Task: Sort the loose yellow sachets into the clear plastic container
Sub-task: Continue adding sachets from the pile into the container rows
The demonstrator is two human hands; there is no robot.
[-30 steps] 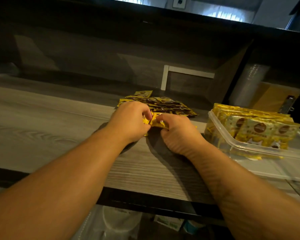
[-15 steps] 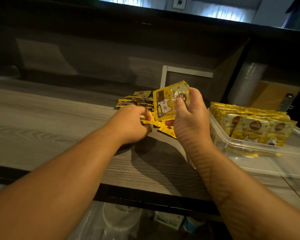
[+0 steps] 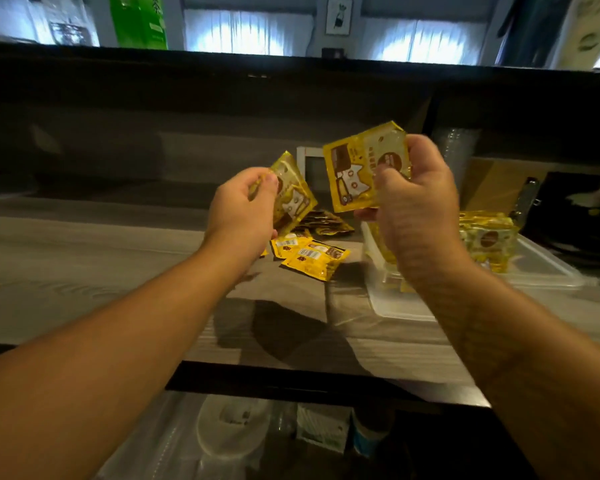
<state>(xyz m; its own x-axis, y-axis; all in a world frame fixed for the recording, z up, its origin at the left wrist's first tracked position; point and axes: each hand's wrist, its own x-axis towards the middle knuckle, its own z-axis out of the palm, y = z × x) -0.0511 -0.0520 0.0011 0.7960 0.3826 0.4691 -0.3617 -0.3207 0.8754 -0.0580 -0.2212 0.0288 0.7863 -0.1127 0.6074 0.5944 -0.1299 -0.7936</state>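
Observation:
My right hand (image 3: pixel 414 202) grips a small stack of yellow sachets (image 3: pixel 357 168) upright above the counter, printed faces toward me. My left hand (image 3: pixel 239 209) pinches another yellow sachet (image 3: pixel 293 192), tilted, just left of them. Below the two hands, several loose yellow sachets (image 3: pixel 312 256) lie flat on the wooden counter. The clear plastic container (image 3: pixel 541 268) sits at the right, holding a row of upright sachets (image 3: pixel 487 237); my right wrist hides its left part.
The grey wooden counter (image 3: pixel 84 278) ends in a dark front edge near me. A dark back wall rises behind the pile. A brown box (image 3: pixel 492 185) and dark objects stand behind the container. Plastic items sit on a shelf below.
Both hands have risen off the counter. My right hand lifted its sachets higher, and my left hand picked a sachet up from the pile. The view tilted upward.

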